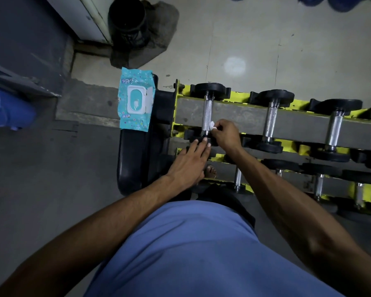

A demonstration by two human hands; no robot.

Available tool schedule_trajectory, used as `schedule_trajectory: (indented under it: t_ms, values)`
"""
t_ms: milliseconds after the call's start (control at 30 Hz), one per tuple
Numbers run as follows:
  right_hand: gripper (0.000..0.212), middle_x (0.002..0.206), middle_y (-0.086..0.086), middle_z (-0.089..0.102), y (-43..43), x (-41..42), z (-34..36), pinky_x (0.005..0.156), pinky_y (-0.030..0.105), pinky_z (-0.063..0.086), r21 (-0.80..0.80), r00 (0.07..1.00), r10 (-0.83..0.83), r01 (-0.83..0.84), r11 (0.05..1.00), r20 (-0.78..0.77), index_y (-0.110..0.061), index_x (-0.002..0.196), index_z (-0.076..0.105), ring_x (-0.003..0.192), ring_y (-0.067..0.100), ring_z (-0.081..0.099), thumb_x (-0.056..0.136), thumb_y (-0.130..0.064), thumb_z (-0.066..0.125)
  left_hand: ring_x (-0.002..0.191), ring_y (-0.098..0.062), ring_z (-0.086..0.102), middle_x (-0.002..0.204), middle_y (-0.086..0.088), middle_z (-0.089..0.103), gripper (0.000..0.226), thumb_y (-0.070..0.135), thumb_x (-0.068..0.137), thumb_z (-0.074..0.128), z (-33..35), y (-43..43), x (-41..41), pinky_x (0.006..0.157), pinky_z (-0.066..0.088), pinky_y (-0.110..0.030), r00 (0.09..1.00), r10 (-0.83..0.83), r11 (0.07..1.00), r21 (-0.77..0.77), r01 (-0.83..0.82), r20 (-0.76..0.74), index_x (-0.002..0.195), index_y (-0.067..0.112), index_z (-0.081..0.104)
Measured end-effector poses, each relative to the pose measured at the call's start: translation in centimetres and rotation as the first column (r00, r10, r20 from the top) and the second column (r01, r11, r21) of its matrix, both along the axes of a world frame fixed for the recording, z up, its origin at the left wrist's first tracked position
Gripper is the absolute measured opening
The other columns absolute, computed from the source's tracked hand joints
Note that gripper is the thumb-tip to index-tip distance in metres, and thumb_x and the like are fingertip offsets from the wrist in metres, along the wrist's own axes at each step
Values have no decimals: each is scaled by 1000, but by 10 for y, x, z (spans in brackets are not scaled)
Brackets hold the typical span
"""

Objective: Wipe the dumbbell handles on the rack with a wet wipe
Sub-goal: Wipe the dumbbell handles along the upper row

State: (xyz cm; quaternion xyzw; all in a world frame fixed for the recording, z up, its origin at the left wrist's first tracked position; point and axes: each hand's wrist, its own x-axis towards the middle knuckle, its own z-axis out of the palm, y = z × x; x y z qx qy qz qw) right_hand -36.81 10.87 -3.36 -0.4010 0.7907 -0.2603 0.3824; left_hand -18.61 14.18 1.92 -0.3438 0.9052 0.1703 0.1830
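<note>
A yellow and black rack (240, 100) holds several black dumbbells with chrome handles. My right hand (225, 133) pinches a small white wet wipe (212, 125) against the near end of the leftmost dumbbell's handle (207, 112) on the top row. My left hand (190, 161) lies with straight fingers on the near black head (198, 139) of that same dumbbell. Two more handles (270, 123) (334, 130) lie to the right on the same row.
A teal wet wipe pack (135, 101) with its lid flipped up lies on a black padded bench (135, 159) left of the rack. A lower row of dumbbells (319, 183) sits nearer me. A black bin (128, 22) stands at the back by the wall.
</note>
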Motion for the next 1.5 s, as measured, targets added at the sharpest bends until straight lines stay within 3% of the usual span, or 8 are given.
schedule_trajectory:
  t_ms: [367,567,767,1000,1067,1167,1433,1500]
  values:
    - [4,83,11,72,14,-11,34,67,42,56,-59,989,-7,15,998,148,-6,87,71,70,18,66,88,-10,71,155,-34,21,170,-17,16,82,40,98,59,9,-4,-1,120,35,-49,999,-5,1000,-14,5,-39,163,7,22]
    - [15,90,12,71,36,-41,70,60,21,54,-96,942,-169,204,974,291,8,103,68,69,6,69,90,9,61,152,-34,27,165,-17,29,70,37,93,64,19,5,-20,121,31,-51,985,-46,998,-41,39,-168,153,8,44]
    - [12,84,14,73,48,-105,80,68,34,57,-51,923,-245,272,961,297,5,95,73,70,19,70,89,3,64,153,-33,24,166,-17,28,71,36,94,62,28,15,-70,121,30,-49,972,-90,996,5,93,-217,155,7,41]
    - [2,81,-7,72,52,-160,75,55,23,54,-182,990,68,-90,979,-126,-13,89,72,65,0,66,89,-12,74,154,-31,23,168,-16,24,70,35,98,60,31,35,-126,121,30,-47,972,-38,999,22,45,-231,159,9,36]
    - [9,95,-1,73,54,-169,69,65,33,59,-135,892,258,-327,935,-371,-19,100,70,78,14,69,93,-15,66,156,-31,20,170,-16,19,73,33,98,62,28,48,-144,122,29,-47,972,0,998,61,15,-234,161,11,31]
    - [30,111,6,69,54,-180,61,70,39,56,111,534,526,-624,773,-662,-20,118,64,89,30,68,88,-14,63,159,-31,13,172,-14,10,76,32,98,63,22,67,-168,125,26,-47,979,48,994,102,-28,-199,162,12,28]
    - [22,105,3,74,39,-203,59,65,32,51,375,-7,808,-888,266,-590,-18,112,69,89,29,71,92,-19,61,160,-31,5,174,-13,-5,93,39,99,63,14,95,-199,126,25,-52,983,172,976,143,-162,-59,166,14,5]
    - [28,113,3,74,22,-213,65,68,35,54,344,-2,770,-895,283,-638,-17,118,70,95,28,72,92,-12,61,160,-29,1,173,-12,-12,96,36,98,64,14,96,-204,126,23,-51,980,192,973,138,-185,-44,167,16,0]
